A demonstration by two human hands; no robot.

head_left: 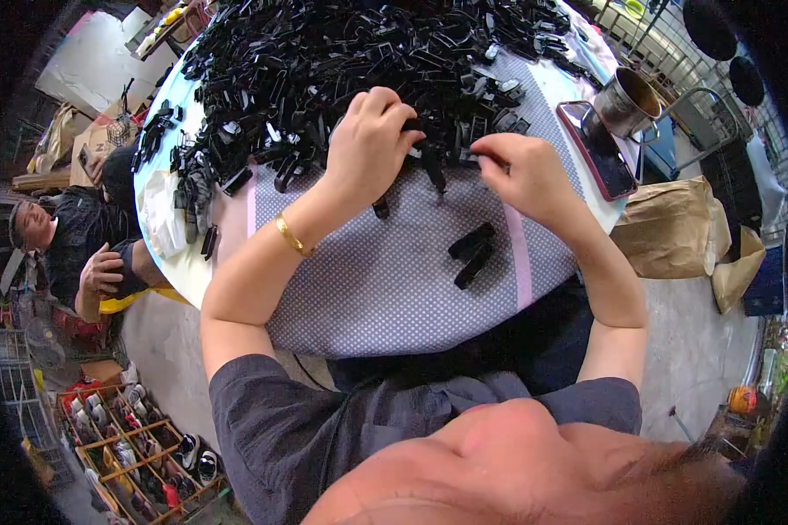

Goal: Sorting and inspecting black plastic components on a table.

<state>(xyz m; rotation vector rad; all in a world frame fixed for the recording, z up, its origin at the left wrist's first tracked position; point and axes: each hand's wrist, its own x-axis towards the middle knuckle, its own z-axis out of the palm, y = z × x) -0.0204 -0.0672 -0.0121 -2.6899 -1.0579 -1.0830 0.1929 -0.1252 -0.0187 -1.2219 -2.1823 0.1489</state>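
A large heap of small glossy black plastic pieces (350, 61) covers the far half of the round table. My left hand (372, 144), with a gold bracelet on its wrist, is at the heap's near edge. Its fingers are closed on a black plastic piece (433, 171) that points down toward the cloth. To its right, my right hand (525, 179) is held in a pinch, thumb and forefinger together; what sits between them is too small to make out. A few loose black pieces (473, 254) lie on the grey dotted cloth (368, 297) nearer to me.
A phone (597, 150) in a red case and a metal mug (626, 101) stand at the table's right edge. Beyond it is a brown paper bag (665, 227). Another person (87, 236) sits at the left. A wooden shoe rack (131, 446) stands lower left.
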